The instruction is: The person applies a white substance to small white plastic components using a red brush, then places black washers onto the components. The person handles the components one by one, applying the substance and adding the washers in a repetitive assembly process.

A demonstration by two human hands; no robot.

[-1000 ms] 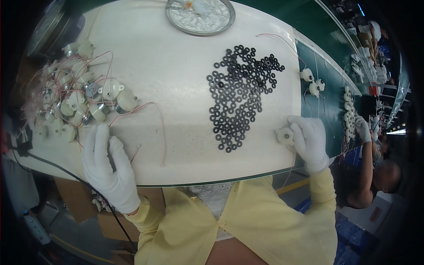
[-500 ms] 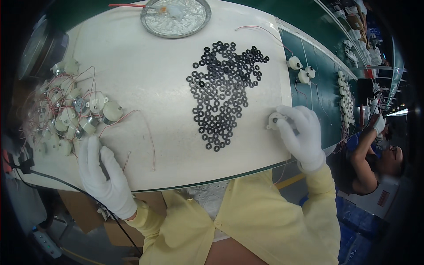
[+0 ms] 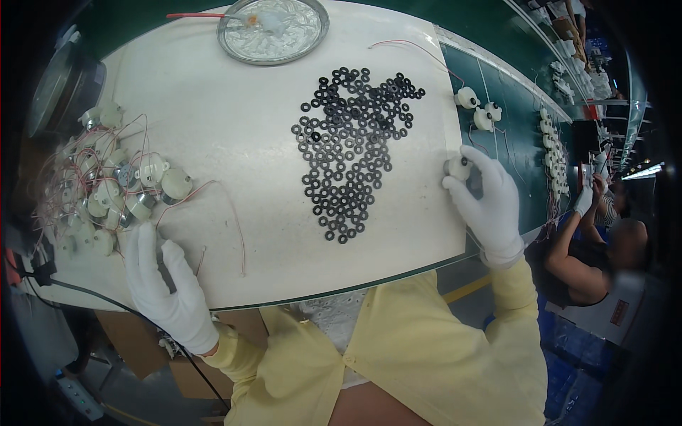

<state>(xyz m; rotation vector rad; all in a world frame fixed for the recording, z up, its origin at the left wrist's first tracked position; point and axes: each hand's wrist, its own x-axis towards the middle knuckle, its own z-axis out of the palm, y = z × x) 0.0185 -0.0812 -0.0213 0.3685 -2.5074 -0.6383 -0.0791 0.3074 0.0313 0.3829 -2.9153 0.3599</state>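
My right hand (image 3: 490,202), in a white glove, holds a small motor (image 3: 458,168) with a whitish plastic cap between thumb and forefinger, near the table's right side. A dark spot shows on top of that motor. At the left, my gloved left hand (image 3: 165,284) lies with fingers stretched and apart, its fingertips close beside a pile of wired motors (image 3: 106,192). Whether they touch a motor, I cannot tell. Between my hands, many black rubber rings (image 3: 344,149) lie spread over the white table (image 3: 234,128).
At the far edge stands a round metal tray (image 3: 273,53) with a red-handled brush (image 3: 199,15) across its rim. Several capped motors (image 3: 483,117) sit on the green mat (image 3: 511,149), and a row of them (image 3: 553,156) lies farther right. A person (image 3: 590,248) works at the right.
My right hand has shifted slightly away from me with the motor, and its thumb and forefinger have changed position around it. My left hand stays almost still. The view has shifted a little.
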